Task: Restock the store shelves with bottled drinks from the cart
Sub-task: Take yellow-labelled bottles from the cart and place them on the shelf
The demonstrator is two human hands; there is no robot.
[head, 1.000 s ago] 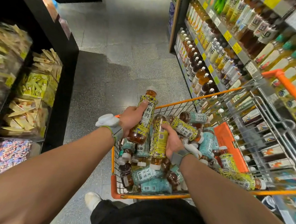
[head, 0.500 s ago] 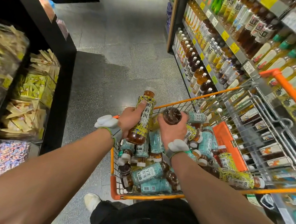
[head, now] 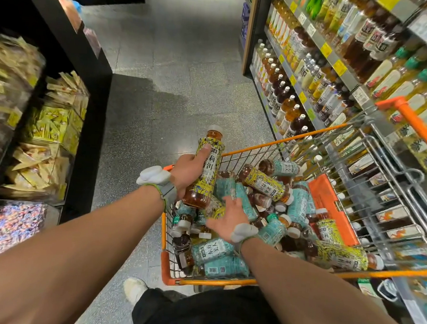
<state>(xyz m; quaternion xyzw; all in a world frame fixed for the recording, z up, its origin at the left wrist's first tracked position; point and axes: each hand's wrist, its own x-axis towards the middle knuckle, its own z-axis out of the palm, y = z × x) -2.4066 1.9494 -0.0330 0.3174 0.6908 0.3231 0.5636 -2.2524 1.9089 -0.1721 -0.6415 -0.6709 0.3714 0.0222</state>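
An orange-rimmed wire cart [head: 214, 283] stands in front of me, filled with several teal-labelled and yellow-labelled tea bottles lying in a pile. My left hand [head: 187, 171] grips one yellow-labelled tea bottle [head: 207, 169] upright above the cart's left side, with its white cap pointing up. My right hand [head: 228, 220] is lower, down in the pile, with its fingers spread and nothing gripped. Its fingertips touch a teal bottle [head: 247, 206] and another yellow-labelled bottle [head: 214, 210]. A further yellow-labelled bottle [head: 265, 184] lies on top of the pile just beyond that hand.
Drink shelves [head: 324, 49] packed with bottles and yellow price tags run along the right, close beside the cart. The cart's orange handle [head: 417, 128] rises at the right. Dark shelves of packaged snacks [head: 48, 130] line the left. Grey aisle floor [head: 163, 64] stretches ahead.
My right hand has let go of the bottle it held up and has dropped lower into the pile with its fingers spread. My left hand still holds its bottle upright.
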